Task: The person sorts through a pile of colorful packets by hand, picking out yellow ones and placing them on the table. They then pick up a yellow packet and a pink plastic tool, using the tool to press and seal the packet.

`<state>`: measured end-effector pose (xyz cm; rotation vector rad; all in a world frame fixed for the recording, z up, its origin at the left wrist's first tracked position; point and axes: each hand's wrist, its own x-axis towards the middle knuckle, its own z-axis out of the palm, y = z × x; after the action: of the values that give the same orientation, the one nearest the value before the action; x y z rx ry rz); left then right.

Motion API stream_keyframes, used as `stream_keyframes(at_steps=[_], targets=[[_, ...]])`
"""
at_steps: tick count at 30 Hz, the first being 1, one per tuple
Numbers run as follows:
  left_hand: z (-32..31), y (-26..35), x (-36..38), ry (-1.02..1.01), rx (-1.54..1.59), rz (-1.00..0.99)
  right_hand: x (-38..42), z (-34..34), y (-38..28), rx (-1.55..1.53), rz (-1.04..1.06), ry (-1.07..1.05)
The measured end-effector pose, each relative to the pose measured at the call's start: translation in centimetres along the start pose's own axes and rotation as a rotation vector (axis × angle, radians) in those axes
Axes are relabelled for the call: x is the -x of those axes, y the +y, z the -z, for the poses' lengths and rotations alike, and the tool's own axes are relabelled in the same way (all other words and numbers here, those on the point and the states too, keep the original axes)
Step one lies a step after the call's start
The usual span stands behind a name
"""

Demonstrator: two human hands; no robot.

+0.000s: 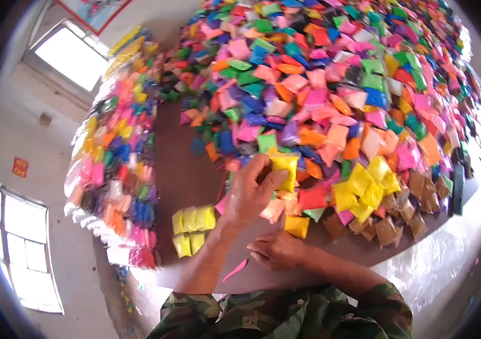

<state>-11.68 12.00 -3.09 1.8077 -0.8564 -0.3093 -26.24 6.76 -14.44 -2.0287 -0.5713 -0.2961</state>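
My left hand (253,189) pinches a small yellow packet (285,170) between thumb and fingers, above the near edge of a large heap of packets. Lower down, near the table's front edge, my right hand (277,250) is closed with its fingers curled; whatever it may hold is hidden. Just beyond it lies a single yellow packet (297,226). Left of my left forearm, several yellow packets (194,219) lie side by side in rows. A thin pink plastic tool (235,270) rests on the table between my forearms.
A heap of multicoloured packets (314,101) covers much of the brown table (178,152). Yellow packets (364,189) and brown packets (390,229) cluster at its right front. Filled clear bags (119,152) line the left edge. Clear plastic sheeting (421,277) hangs at the right.
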Motion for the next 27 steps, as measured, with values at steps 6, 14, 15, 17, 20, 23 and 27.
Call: stream_keyframes(at_steps=[6, 14, 15, 17, 20, 23, 27], targets=[[-3.0, 1.4, -1.9, -0.148, -0.039, 0.027, 0.4, -1.4, 1.3, -0.086, 0.011, 0.004], [-8.2, 2.9, -3.8, -0.248, -0.005, -0.01, 0.6, -2.0, 1.5, -0.147, 0.012, 0.036], [-8.1, 2.5, -4.0, -0.266, -0.062, -0.048, 0.5, -2.2, 1.6, -0.148, 0.023, 0.032], [-7.1, 2.4, -4.3, -0.203, -0.197, -0.14, 0.6, -2.1, 1.6, -0.112, 0.02, 0.011], [-2.9, 1.1, -4.8, -0.031, -0.216, -0.075, 0.9, -1.8, 1.6, -0.078, -0.002, -0.048], [2.8, -1.2, -6.1, 0.209, -0.477, -0.114, 0.8, -1.7, 1.2, -0.057, 0.001, -0.031], [10.7, -10.2, -9.3, 0.402, -0.501, 0.118, -0.1, -0.2, -0.3, -0.038, -0.084, -0.047]])
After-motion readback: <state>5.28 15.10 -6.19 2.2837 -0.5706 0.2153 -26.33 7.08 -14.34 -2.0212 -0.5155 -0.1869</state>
